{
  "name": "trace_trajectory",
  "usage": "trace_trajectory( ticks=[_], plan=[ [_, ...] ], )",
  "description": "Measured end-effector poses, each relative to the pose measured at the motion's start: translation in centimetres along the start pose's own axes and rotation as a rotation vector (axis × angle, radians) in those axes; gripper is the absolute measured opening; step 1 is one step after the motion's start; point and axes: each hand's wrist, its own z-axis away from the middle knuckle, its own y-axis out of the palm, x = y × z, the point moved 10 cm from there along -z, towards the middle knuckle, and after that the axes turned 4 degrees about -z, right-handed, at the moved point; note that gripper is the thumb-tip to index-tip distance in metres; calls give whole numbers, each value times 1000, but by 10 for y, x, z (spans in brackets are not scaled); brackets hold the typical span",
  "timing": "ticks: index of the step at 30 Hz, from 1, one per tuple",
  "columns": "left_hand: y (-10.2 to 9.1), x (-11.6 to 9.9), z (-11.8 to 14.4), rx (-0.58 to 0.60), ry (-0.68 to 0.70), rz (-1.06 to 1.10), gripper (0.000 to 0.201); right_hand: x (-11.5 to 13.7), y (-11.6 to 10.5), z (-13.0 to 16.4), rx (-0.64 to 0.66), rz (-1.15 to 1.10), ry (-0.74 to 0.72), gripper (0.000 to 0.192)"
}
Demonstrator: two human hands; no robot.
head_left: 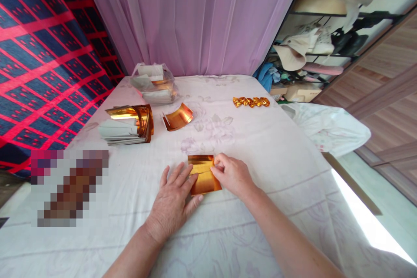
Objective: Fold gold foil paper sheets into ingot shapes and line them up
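A gold foil paper sheet (203,173) lies on the white cloth-covered table (260,147) in front of me. My left hand (174,200) rests flat on its left part, fingers spread, pressing it down. My right hand (232,176) pinches the sheet's right edge, where the top part is folded over. Both hands touch the same sheet.
A stack of gold and white sheets (127,125) lies at the left, with a curled gold sheet (178,117) beside it. A clear bag of sheets (154,83) sits at the back. Several folded gold pieces (250,101) form a row at the far right. A white bag (329,127) lies past the right edge.
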Motion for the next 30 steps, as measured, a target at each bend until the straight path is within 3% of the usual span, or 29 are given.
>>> trace_trajectory(
  ticks=[8, 30],
  plan=[
    [1, 0, 1, -10, -4, 7, 52, 21, 0, 4, -17, 32, -201, 12],
    [2, -1, 3, -38, -15, -33, 57, 27, 3, 7, -44, 1, -291, 10]
  ],
)
